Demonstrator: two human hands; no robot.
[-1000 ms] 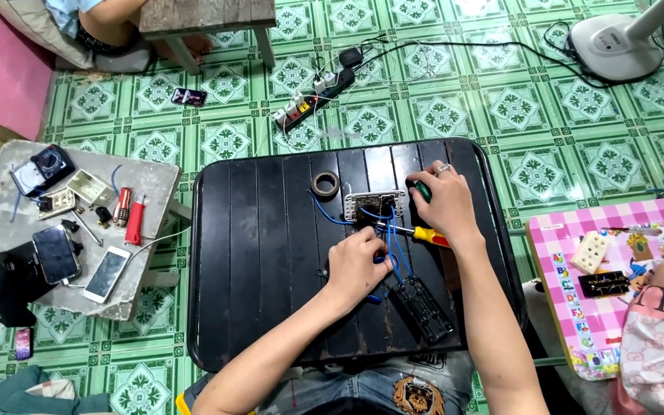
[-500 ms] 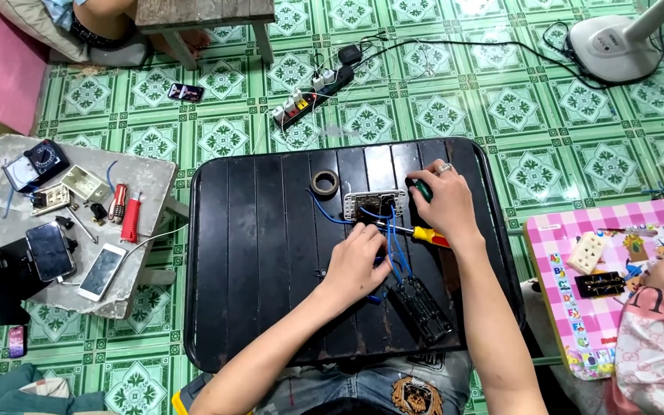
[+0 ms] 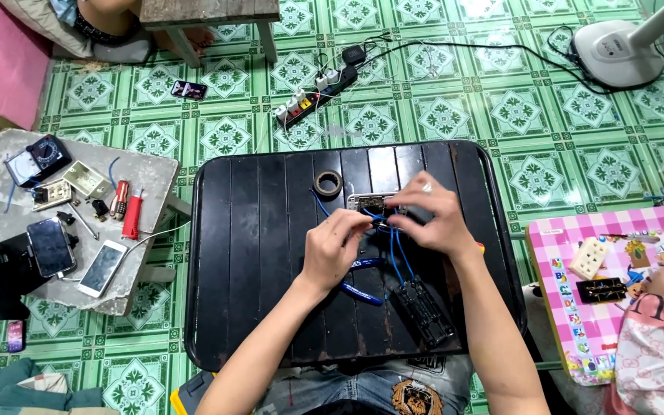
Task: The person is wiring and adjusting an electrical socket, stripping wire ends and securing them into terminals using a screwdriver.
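Both hands meet over the middle of the black table [image 3: 255, 253]; the left hand [image 3: 333, 247] pinches blue wires [image 3: 395, 253] with narrowed fingers, and the right hand [image 3: 432, 215] is curled over the wires beside a grey switch plate [image 3: 369, 202] at the far side; whether it grips one I cannot tell. A tape roll [image 3: 327, 183] lies just left of the plate; blue-handled pliers [image 3: 363, 292] and a black socket block [image 3: 423, 310] lie nearer, under the wrists; a pink board [image 3: 578, 323] sits to the right.

blue wires [image 3: 393, 250]: thin, looped, running from grey switch plate [image 3: 372, 203] down to black terminal block [image 3: 423, 309] | plate: flat, part hidden by fingers | block: angled on black tabletop [image 3: 255, 253]
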